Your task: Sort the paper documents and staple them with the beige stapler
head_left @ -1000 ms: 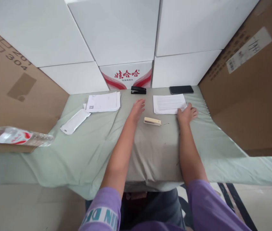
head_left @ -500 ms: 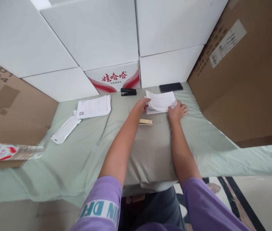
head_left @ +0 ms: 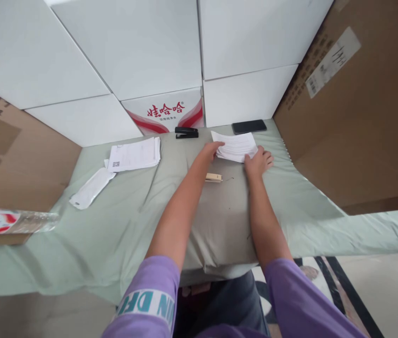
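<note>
Head view: left hand (head_left: pixel 214 149), fingers closed on the papers (head_left: pixel 237 146) at the left edge; right hand (head_left: pixel 258 163), thumb and forefinger about the near right corner, outer fingers loose. Undersides of both grips hidden. Papers lie right of the black stapler (head_left: pixel 186 134), slightly bowed. Judged limp: light, even pressure from both sides should keep them aligned; a hard squeeze could crease them. Beige stapler (head_left: pixel 213 177) right of the black stapler and nearer, partly hidden by the left forearm; worth not nudging. Phone (head_left: pixel 249 126) well right of the black stapler. Stack (head_left: pixel 135 154) to its left, packet (head_left: pixel 92 188) farther left and nearer.
</note>
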The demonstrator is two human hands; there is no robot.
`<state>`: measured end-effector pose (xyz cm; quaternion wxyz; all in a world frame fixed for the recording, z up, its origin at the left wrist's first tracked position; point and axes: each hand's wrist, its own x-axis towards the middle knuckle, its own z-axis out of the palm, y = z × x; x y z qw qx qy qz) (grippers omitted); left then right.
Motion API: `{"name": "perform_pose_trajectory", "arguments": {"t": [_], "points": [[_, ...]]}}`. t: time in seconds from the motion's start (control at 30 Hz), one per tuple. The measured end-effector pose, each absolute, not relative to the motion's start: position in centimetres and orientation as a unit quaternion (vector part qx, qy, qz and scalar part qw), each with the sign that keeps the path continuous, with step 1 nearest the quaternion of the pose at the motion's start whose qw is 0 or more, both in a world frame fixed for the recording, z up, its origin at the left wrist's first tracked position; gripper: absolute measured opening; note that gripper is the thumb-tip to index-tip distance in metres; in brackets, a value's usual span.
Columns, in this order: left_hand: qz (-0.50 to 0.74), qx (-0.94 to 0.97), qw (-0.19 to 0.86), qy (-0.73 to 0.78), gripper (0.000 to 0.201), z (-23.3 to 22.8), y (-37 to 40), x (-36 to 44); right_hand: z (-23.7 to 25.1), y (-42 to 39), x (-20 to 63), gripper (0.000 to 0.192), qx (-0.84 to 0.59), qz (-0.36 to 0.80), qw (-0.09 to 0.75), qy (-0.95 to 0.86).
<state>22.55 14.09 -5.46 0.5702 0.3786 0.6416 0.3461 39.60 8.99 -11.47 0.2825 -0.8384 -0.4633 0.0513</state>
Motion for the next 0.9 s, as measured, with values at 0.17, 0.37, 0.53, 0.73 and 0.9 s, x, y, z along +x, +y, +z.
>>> {"name": "perform_pose_trajectory", "arguments": {"t": [0.17, 0.37, 0.53, 0.73, 0.9], "points": [[0.356, 0.405, 0.585, 0.606, 0.028, -5.9, 12.2, 23.0, -11.4, 9.0, 39.7, 0.062, -0.836, 0.061, 0.292, -0.461], [0.473, 0.498, 0.594, 0.418, 0.023, -4.9, 10.3, 19.6, -10.6, 9.8, 42.0, 0.074, -0.663, 0.226, 0.516, -0.493], [0.506, 0.502, 0.558, 0.425, 0.029, -5.6, 8.3, 14.7, -9.0, 9.6, 41.9, 0.059, -0.461, 0.356, 0.599, -0.55], [0.569, 0.507, 0.459, 0.456, 0.025, -7.5, 7.0, 11.3, -9.2, 9.2, 38.4, 0.042, -0.444, 0.425, 0.526, -0.588], [0.588, 0.482, 0.459, 0.46, 0.047, -8.6, 6.8, 11.1, -9.9, 9.4, 37.6, 0.042, -0.461, 0.408, 0.533, -0.581]]}}
